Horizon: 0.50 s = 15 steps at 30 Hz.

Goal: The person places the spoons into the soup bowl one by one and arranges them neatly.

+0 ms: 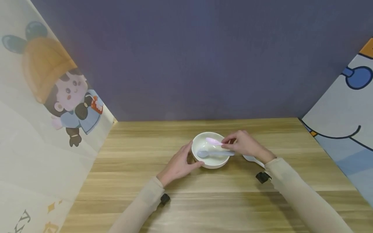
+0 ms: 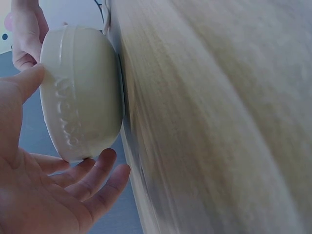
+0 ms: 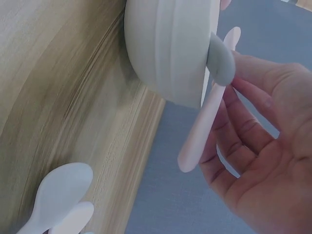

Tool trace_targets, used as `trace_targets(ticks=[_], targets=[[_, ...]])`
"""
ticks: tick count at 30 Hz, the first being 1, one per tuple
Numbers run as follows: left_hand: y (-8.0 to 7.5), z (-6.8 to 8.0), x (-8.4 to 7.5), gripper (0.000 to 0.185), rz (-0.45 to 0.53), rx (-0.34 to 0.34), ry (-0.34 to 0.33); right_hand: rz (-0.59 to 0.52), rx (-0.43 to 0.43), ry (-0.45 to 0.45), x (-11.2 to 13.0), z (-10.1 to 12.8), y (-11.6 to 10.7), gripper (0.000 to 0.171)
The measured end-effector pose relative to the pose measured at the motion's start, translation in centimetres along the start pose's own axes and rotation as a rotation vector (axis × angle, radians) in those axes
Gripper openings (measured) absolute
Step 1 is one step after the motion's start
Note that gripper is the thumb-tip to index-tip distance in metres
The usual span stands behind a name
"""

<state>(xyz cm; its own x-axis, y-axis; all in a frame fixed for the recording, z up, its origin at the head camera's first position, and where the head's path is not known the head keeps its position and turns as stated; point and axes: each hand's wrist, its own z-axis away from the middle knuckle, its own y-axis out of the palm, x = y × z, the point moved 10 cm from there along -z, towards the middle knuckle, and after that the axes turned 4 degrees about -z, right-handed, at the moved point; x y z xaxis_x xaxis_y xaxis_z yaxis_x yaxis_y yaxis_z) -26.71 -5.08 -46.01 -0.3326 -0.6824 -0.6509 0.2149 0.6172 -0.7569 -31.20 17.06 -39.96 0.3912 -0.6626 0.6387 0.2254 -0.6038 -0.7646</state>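
Underneath the bowl [image 1: 210, 147] lies a wood-grained table [image 1: 204, 200] between 2 cartoon walls [image 1: 35, 155].

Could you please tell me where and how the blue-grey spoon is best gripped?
I'd pinch the blue-grey spoon by its handle end, coming from above on the person's right: the handle juts past the rim of the bowl there, while its scoop lies inside. The right hand is close by but holds the pink spoon.
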Motion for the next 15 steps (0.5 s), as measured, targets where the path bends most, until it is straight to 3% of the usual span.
trace_targets(ticks=[15], targets=[[0.1,0.1,0.1,0.103,0.004,0.008,-0.017,-0.010,0.042,0.006,0.6,-0.7,1.6,0.016]])
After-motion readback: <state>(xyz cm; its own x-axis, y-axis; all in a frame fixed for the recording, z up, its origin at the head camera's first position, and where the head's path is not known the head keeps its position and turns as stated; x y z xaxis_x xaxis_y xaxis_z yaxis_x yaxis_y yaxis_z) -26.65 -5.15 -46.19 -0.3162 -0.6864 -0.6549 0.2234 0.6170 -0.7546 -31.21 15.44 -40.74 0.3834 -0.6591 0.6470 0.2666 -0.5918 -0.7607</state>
